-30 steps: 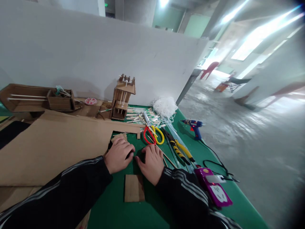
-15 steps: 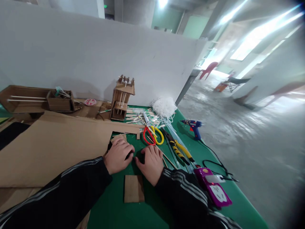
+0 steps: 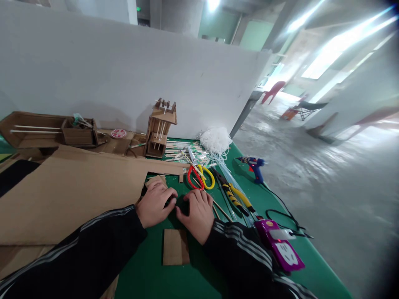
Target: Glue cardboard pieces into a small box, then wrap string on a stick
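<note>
Head camera: a small cardboard rectangle (image 3: 176, 247) lies flat on the green table (image 3: 149, 272), nearer the wearer than both bare hands. Left hand (image 3: 156, 204) and right hand (image 3: 198, 212) rest apart, fingers curled; whether either pinches anything cannot be told. Beyond the right are scissors (image 3: 192, 156) and pliers (image 3: 229, 187); a large cardboard sheet (image 3: 84, 195) spreads left.

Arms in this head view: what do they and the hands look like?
Both arms wear long black sleeves. The left sleeve and the right sleeve have thin pale stripes running lengthwise, and reach the wrists. The left hand and right hand are bare, with no gloves. No cables show on either arm.
</note>
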Action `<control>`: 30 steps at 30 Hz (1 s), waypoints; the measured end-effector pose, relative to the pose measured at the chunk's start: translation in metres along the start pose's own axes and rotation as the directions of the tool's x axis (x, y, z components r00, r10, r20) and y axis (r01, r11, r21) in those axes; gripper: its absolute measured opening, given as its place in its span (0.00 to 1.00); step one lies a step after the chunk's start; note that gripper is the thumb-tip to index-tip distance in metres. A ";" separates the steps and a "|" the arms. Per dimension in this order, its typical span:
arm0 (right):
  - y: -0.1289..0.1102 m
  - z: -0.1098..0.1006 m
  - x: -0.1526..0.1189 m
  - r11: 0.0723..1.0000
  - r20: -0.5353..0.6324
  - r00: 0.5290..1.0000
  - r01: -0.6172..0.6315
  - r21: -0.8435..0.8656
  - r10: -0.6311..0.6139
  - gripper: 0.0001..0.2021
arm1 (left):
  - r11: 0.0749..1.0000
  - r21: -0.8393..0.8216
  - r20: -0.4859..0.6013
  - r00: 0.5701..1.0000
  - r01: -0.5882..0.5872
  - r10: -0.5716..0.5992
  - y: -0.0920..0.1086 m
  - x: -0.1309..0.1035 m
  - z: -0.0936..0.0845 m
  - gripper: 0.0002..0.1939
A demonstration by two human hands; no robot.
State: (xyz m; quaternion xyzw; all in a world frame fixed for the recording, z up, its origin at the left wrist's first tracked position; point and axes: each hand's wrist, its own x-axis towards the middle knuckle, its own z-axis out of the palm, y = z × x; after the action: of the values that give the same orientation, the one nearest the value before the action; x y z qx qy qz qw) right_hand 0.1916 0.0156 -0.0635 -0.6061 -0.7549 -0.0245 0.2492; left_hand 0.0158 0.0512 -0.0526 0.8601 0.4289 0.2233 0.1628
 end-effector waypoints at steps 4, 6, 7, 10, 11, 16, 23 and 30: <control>-0.003 -0.006 0.001 0.999 -0.043 0.998 0.040 0.030 -0.039 0.09 | 0.992 -0.114 0.022 0.998 0.062 -0.060 0.003 0.001 -0.001 0.09; -0.004 -0.009 0.001 0.997 -0.071 0.995 0.067 0.038 -0.064 0.09 | 0.981 -0.175 0.048 0.996 0.081 -0.074 0.005 0.002 -0.002 0.08; -0.005 -0.010 0.001 0.996 -0.081 0.994 0.078 0.040 -0.075 0.09 | 0.975 -0.202 0.061 0.995 0.089 -0.078 0.006 0.002 -0.003 0.08; -0.007 -0.013 0.000 0.994 -0.094 0.991 0.102 0.050 -0.097 0.08 | 0.957 -0.268 0.089 0.992 0.109 -0.088 0.009 0.003 -0.005 0.09; -0.008 -0.014 0.000 0.993 -0.091 0.991 0.108 0.055 -0.103 0.08 | 0.952 -0.284 0.094 0.991 0.116 -0.092 0.009 0.003 -0.006 0.09; -0.010 -0.014 -0.002 0.987 -0.080 0.991 0.117 0.109 -0.108 0.11 | 0.934 -0.330 0.093 0.989 0.136 -0.112 0.006 0.004 -0.004 0.09; -0.005 -0.010 -0.002 0.988 -0.062 0.993 0.105 0.111 -0.098 0.12 | 0.941 -0.318 0.051 0.993 0.115 -0.104 0.004 0.003 -0.001 0.08; -0.001 -0.029 0.000 0.993 0.007 0.995 0.103 0.056 -0.103 0.11 | 0.974 -0.209 0.008 0.996 0.087 -0.088 0.009 0.003 -0.006 0.06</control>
State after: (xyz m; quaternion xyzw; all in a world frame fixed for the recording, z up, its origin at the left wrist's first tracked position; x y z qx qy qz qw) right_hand 0.2003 0.0052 -0.0379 -0.5594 -0.7868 -0.0134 0.2604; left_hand 0.0205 0.0486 -0.0425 0.8183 0.4405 0.2602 0.2618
